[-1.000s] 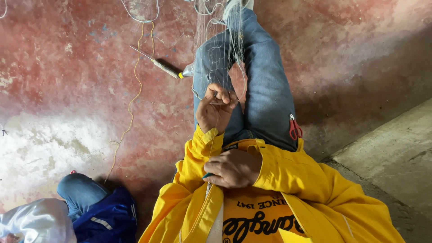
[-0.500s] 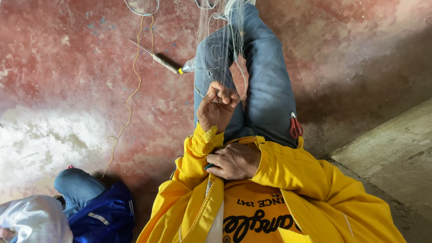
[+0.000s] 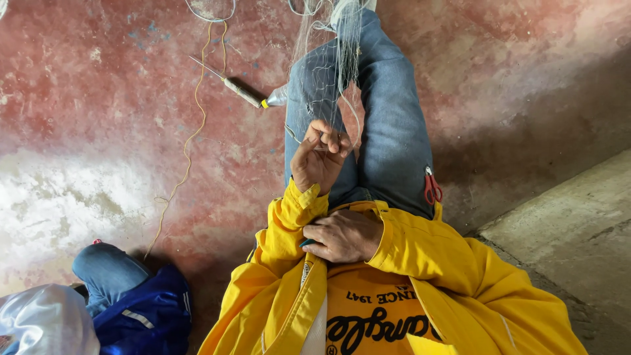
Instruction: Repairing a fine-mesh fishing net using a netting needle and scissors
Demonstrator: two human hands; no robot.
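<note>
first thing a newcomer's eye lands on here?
The bright yellow jacket filling the lower middle, against the worn red floor. Next, the left hand raised over the jeans, pinching fine pale netting that drapes up the legs, while the right hand rests at the waist. Red-handled scissors sit at the right hip.

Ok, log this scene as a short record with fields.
setting: red floor, person seated in yellow jacket
left hand: raised over the legs, fingertips pinching fine net
right hand: against the jacket front, grip on something small and dark, unclear
pocket: red-handled scissors
floor items: netting needle, yellow cord
nearby: another person's knee
</note>
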